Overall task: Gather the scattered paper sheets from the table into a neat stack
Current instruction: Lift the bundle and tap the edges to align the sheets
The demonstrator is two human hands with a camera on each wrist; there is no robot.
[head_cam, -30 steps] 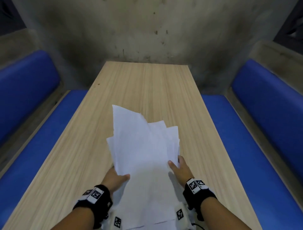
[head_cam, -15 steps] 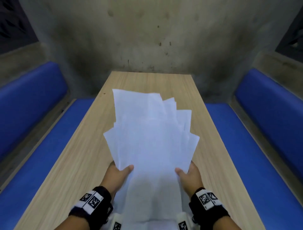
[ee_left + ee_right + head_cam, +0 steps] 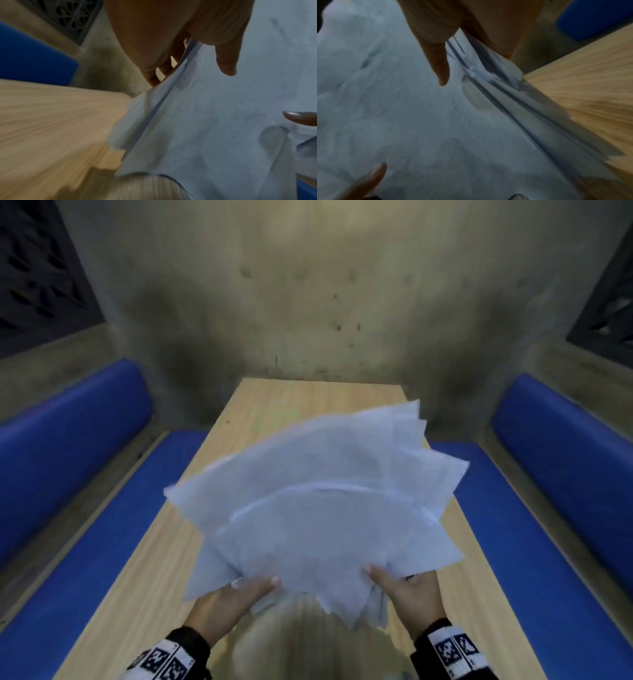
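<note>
Sheets fanned, held off the tabletop by both hands.
We see the sheets [image 3: 322,508] pinched at their near edge, left hand [image 3: 226,604] and right hand [image 3: 407,590] equally close; the fan splays away from us over the tabletop [image 3: 144,594], corners unaligned.

We see the paper sheets [image 3: 318,508] fanned and motion-blurred, so we cannot count them; their edges smear into streaks in the right wrist view. The sheets hide the middle of the table [image 3: 291,402], whose near end is blurred and cut off by the lower edge. Beneath the paper, the fingers of the left hand [image 3: 227,607] and right hand [image 3: 409,594] are hidden; only the thumbs show on top. Both forearms run out of the head view.
</note>
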